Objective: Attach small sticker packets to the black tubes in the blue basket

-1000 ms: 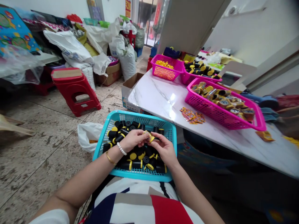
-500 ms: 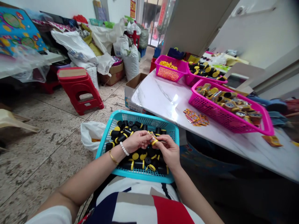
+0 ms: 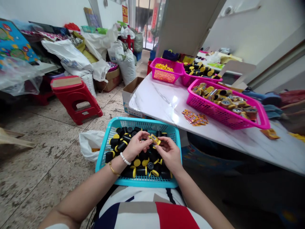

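Observation:
Between my two hands is a small cylinder in a yellow printed wrapper (image 3: 154, 139), held above a turquoise basket (image 3: 139, 182). My left hand (image 3: 137, 147) pinches its left end with thumb and fingers. At its right end, the thumb and fingers of my right hand (image 3: 169, 153) close on it. Beneath my hands the basket holds many small black cylinders with yellow caps (image 3: 122, 145); some lie on their sides, and my hands hide part of them.
On the marble-patterned table (image 3: 158, 101) lie flat orange printed sleeves (image 3: 195, 118). A pink basket (image 3: 226, 119) there holds wrapped cylinders; another pink basket (image 3: 166, 76) holds yellow parts. A red stool (image 3: 76, 98) and a white plastic bag (image 3: 89, 144) stand on the floor.
The cylinder has turned in my fingers, so its yellow printed side now faces up. My fingers have shifted around it. The whole view has swung slightly right.

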The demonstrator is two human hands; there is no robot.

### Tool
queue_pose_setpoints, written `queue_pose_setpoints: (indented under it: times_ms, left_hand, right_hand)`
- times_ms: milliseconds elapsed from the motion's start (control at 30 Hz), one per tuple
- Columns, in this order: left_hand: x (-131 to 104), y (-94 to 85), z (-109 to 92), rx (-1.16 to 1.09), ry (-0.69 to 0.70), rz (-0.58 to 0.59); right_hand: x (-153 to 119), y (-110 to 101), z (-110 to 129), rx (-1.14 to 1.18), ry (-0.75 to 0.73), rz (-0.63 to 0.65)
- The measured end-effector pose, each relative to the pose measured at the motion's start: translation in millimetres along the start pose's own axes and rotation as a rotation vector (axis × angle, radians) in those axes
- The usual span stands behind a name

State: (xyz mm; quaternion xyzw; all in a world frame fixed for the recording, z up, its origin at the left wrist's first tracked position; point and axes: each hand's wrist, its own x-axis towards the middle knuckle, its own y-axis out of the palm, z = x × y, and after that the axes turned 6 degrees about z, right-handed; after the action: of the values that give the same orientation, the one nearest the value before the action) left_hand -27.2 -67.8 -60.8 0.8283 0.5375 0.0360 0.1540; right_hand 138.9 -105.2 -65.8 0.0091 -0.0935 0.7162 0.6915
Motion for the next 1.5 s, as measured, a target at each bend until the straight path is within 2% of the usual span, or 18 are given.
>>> queue_pose_setpoints:
  times_ms: [100, 200, 333, 833, 1233, 1500]
  left_hand:
    - [-2, 1.8, 0, 0.164, 0.084, -0.115]
    - [-2, 1.6, 0, 0.242, 0.107, -0.142]
    - [-1, 0.1, -1, 0.285, 0.099, -0.159]
    - [-1, -6.0, -5, 0.191, -0.012, -0.08]
    - [-2, -16.4, 5, 0.09, -0.097, 0.106]
    - [-2, -15.8, 5, 0.083, -0.095, 0.125]
  right_hand:
    - [-2, 0, 2, -0.171, -0.107, -0.03]
    - [-4, 1, 4, -0.292, -0.206, -0.029]
    - [-4, 1, 3, -0.302, -0.254, -0.046]
    - [-4, -2, 3, -0.113, -0.143, -0.042]
    - [-2, -6, -6, 0.045, -0.02, 0.036]
    - [-1, -7, -7, 0.112, 0.025, 0.068]
